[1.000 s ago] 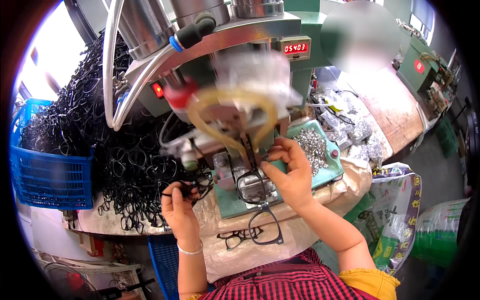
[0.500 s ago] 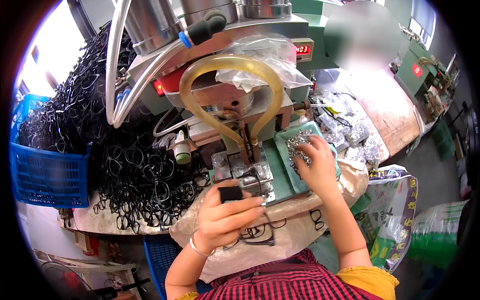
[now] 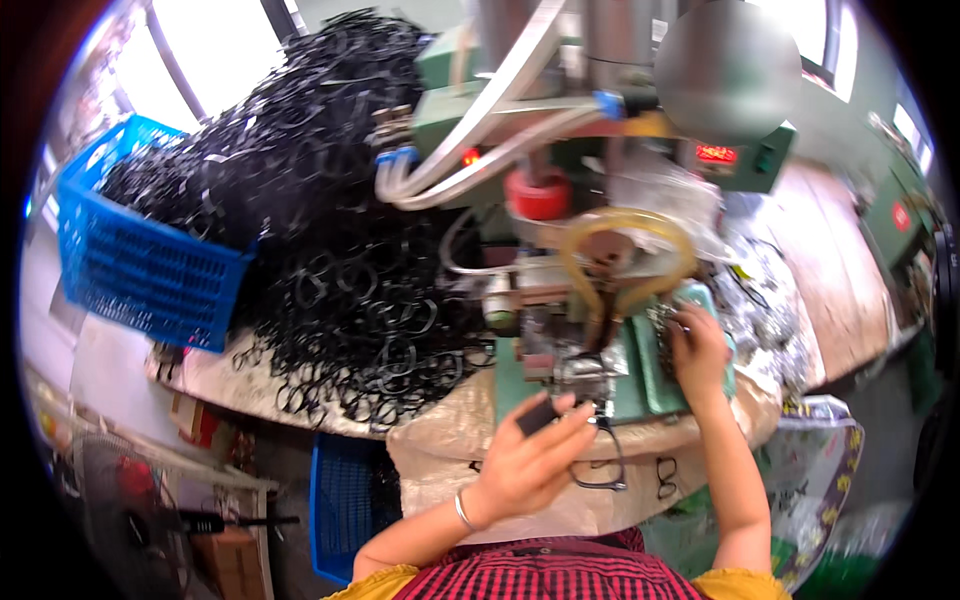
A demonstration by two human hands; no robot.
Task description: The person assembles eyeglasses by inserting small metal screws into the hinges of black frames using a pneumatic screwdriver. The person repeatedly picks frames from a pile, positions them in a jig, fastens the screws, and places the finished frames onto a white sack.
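Nearest us, our left hand point(image 3: 525, 465) pinches a black eyeglass frame point(image 3: 590, 455) just before the green machine point(image 3: 600, 250). Our right hand point(image 3: 697, 352) fingers small metal parts point(image 3: 662, 330) on its tray. Left of the machine, black frames point(image 3: 340, 260) heap over the desk point(image 3: 440, 425) and blue crate point(image 3: 140, 260).

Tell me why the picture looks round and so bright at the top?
Head view: a fisheye lens bends edges and leaves black corners; the window at top left glares white; the round grey part close to the camera is blurred; the left hand with its black frame and the right hand look fairly sharp.
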